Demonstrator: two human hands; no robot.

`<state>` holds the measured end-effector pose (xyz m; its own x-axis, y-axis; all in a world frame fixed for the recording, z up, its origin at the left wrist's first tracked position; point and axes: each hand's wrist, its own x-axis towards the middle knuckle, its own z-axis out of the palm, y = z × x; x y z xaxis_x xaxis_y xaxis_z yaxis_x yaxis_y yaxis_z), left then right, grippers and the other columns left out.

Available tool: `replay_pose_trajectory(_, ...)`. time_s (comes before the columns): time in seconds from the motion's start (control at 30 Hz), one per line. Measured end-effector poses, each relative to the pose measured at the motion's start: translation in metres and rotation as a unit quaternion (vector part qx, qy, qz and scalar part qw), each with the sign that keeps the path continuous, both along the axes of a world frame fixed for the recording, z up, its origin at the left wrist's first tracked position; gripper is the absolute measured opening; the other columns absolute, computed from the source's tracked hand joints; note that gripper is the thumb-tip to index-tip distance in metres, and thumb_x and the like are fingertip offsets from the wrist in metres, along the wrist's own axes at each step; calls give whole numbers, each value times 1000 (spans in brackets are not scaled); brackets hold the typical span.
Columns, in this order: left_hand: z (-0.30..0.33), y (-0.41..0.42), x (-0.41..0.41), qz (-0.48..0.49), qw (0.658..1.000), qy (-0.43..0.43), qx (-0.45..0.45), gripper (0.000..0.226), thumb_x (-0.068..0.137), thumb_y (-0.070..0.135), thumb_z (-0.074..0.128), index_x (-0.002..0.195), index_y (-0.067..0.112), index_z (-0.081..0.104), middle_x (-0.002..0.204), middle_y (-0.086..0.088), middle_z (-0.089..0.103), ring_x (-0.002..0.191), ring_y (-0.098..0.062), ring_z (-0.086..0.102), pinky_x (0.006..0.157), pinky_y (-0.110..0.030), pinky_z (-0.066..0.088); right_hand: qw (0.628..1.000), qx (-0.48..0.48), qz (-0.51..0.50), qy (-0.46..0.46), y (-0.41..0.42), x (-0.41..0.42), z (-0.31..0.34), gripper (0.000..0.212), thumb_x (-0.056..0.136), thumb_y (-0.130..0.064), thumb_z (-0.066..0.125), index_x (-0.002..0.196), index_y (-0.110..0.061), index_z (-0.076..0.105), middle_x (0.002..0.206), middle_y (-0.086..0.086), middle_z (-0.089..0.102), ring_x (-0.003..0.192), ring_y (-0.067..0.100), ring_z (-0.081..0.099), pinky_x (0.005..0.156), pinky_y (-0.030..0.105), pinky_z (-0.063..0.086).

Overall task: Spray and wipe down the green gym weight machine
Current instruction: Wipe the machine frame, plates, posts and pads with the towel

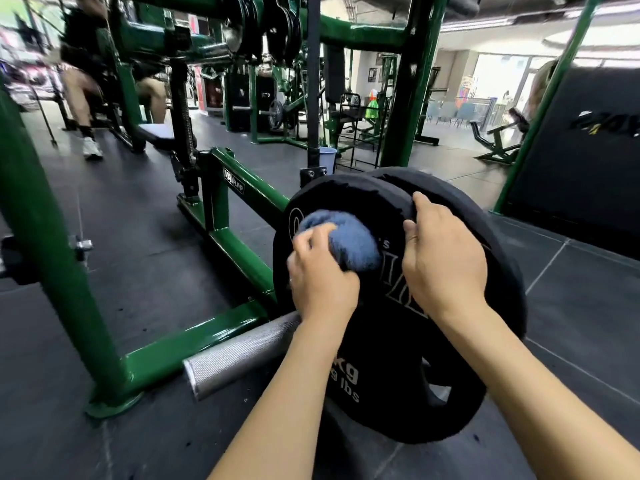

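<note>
Wiping of a plate stored on the green-painted steel weight machine frame (pixel 239 323), which rises from the dark rubber gym floor (pixel 138 237) and fills the left and upper parts of the view. Two round black rubber-coated weight plates (pixel 398 358) are carried on a knurled silver steel peg (pixel 235 355) at the frame's lower right corner. The upper rim of the near plate is grasped by the right hand (pixel 446 258), fingers hooked over its edge, so the plate is probably steadied. A bunched blue terry cloth (pixel 346 240) is clutched in the left hand (pixel 322 275) and pressed to the plate's face near its upper left edge. Overlapping strokes from rim to hub are advised, with the rim held firm; no spray bottle is visible
</note>
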<state>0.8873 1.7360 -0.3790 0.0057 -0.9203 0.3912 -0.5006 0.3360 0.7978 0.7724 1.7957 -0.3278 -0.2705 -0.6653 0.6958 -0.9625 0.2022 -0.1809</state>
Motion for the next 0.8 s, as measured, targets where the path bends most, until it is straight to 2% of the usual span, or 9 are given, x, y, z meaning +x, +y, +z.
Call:
replay_pose_trajectory(0.13, -17, 11, 26, -68, 990, -89, 81, 67, 75, 4, 54, 132, 36, 43, 138, 9, 35, 122, -24, 39, 94, -32, 38, 997, -60, 3, -39, 20, 8, -10, 47, 91, -15, 51, 137, -5, 48, 137, 15, 53, 132, 34, 41, 106, 45, 31)
replay_pose_trajectory(0.27, 13, 27, 33, -152, 979, 84, 108, 62, 54, 16, 54, 113, 33, 57, 112, 2, 61, 99, -18, 62, 89, -33, 51, 982, -82, 153, -67, 55, 46, -51, 54, 88, -30, 50, 136, -5, 46, 141, 11, 45, 135, 24, 36, 114, 34, 25)
replay_pose_trajectory(0.37, 12, 41, 43, -271, 915, 219, 203, 63, 51, 12, 60, 113, 24, 59, 106, -5, 70, 93, -15, 66, 87, -31, 53, 931, -38, 213, -295, 72, 71, -54, 92, 74, -65, 54, 148, -16, 28, 146, -8, 35, 136, 2, 31, 109, 13, 23)
replay_pose_trajectory(0.43, 5, 46, 49, -342, 869, 240, 266, 62, 58, 10, 63, 119, 20, 59, 110, -8, 70, 98, -18, 66, 92, -35, 52, 895, -37, 184, -404, 69, 73, -49, 114, 59, -76, 60, 151, -22, 22, 146, -13, 34, 133, -3, 31, 104, 11, 23)
replay_pose_trajectory(0.57, -10, 44, 71, -403, 812, 245, 343, 51, 76, 19, 59, 126, 20, 59, 123, -12, 66, 114, -29, 62, 101, -48, 47, 888, 9, 163, -430, 60, 78, -54, 128, 46, -79, 66, 151, -22, 20, 142, -12, 40, 132, 4, 38, 107, 23, 31)
replay_pose_trajectory(0.63, -13, 37, 88, -447, 764, 274, 376, 48, 76, 25, 55, 123, 24, 63, 114, -3, 68, 99, -20, 65, 88, -40, 51, 893, 29, 165, -418, 54, 80, -62, 115, 48, -74, 72, 144, -25, 34, 137, -14, 48, 126, 3, 45, 107, 30, 38)
replay_pose_trajectory(0.7, -7, 31, 103, -464, 740, 271, 404, 51, 77, 31, 48, 126, 31, 61, 113, 6, 67, 88, -11, 60, 73, -29, 49, 899, -1, 192, -393, 46, 79, -66, 65, 63, -45, 84, 119, -34, 54, 115, -17, 58, 109, -4, 54, 97, 28, 46)
replay_pose_trajectory(0.73, -5, 27, 105, -445, 761, 247, 403, 51, 80, 32, 44, 129, 33, 58, 118, 8, 66, 90, -10, 61, 71, -29, 50, 905, -20, 204, -372, 44, 78, -66, 49, 69, -30, 83, 108, -39, 55, 108, -18, 59, 103, -6, 54, 93, 26, 46)
replay_pose_trajectory(0.8, -6, 15, 100, -323, 846, 208, 370, 42, 90, 28, 42, 129, 30, 57, 120, 6, 66, 93, -13, 64, 73, -36, 57, 919, -73, 226, -315, 39, 75, -65, 45, 76, -16, 78, 105, -39, 54, 109, -16, 59, 104, -4, 54, 92, 26, 44)
